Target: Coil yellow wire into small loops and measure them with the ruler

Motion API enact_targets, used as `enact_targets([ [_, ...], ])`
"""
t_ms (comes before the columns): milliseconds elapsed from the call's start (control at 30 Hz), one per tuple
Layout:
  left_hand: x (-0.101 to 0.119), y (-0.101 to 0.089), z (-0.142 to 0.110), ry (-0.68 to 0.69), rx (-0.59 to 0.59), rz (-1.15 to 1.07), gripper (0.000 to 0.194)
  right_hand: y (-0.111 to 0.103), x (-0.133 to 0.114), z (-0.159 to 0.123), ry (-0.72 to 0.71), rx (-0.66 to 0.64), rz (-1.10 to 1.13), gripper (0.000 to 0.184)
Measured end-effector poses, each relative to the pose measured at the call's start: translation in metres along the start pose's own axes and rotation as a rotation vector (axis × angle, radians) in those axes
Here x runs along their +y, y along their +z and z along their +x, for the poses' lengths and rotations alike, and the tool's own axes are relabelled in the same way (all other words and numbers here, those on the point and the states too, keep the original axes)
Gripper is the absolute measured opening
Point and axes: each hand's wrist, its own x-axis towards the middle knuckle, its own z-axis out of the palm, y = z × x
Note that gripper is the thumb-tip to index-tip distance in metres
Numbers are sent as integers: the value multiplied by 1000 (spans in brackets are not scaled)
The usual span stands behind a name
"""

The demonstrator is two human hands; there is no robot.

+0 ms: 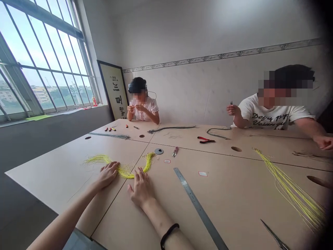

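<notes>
A bundle of thin yellow cords [127, 173] lies in a curve on the table, its strands fanning out at the left end. My left hand [108, 173] rests on the table, fingers stretched out and touching the bundle's left part. Flat against the tabletop, my right hand [142, 189] has its fingers spread, their tips at the bundle's lower middle. Neither hand grips anything. Beyond the bundle's right end lies a grey disc [159, 151], with small thread snips [175, 151] beside it.
A long steel ruler [199, 208] lies right of my right hand. Farther right are another yellow cord bundle [286, 184] and pointed scissors [274, 235]. Red-handled pliers [206, 140] and grey cord bundles [171, 128] lie across the table, where two people sit.
</notes>
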Motion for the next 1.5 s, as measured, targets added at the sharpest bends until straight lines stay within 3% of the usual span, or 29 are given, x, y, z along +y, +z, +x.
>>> enact_targets([
  [167, 33, -9, -86, -49, -40, 82, 38, -4, -6, -6, -97, -45, 3, 54],
  [300, 63, -28, -147, 60, -105, 66, 41, -9, -11, -14, -229, -160, 7, 52],
  [367, 63, -36, -156, 113, -113, 34, 40, -12, -13, -17, -242, -202, 0, 46],
  [467, 43, -38, -148, 103, -84, 9, 42, -15, -15, -21, -220, -219, -14, 42],
  [567, 15, -25, -144, 75, -112, -7, 44, -18, -14, -24, -200, -214, -23, 40],
  [667, 1, -8, -161, 83, -122, -25, 46, -18, -13, -25, -190, -210, -27, 38],
  [800, 10, 3, -199, 43, -83, -10, 55, -17, -11, -25, -194, -209, -24, 37],
  [933, 31, -6, -220, -40, -20, 36, 51, -15, -10, -24, -204, -191, -15, 36],
  [1100, 62, -19, -213, 10, -31, 24, 39, -16, -8, -26, -205, -157, -7, 31],
  [1200, 82, -16, -203, 60, -80, 11, 51, -18, -8, -29, -204, -141, -2, 30],
  [1300, 94, -18, -186, 73, -131, 12, 34, -23, -7, -36, -203, -114, 5, 33],
  [1400, 99, -27, -147, 35, -137, 3, 28, -28, -6, -50, -187, -83, 9, 37],
  [1500, 108, -30, -81, -5, -82, -35, 28, -32, -4, -69, -166, -82, 19, 39],
])
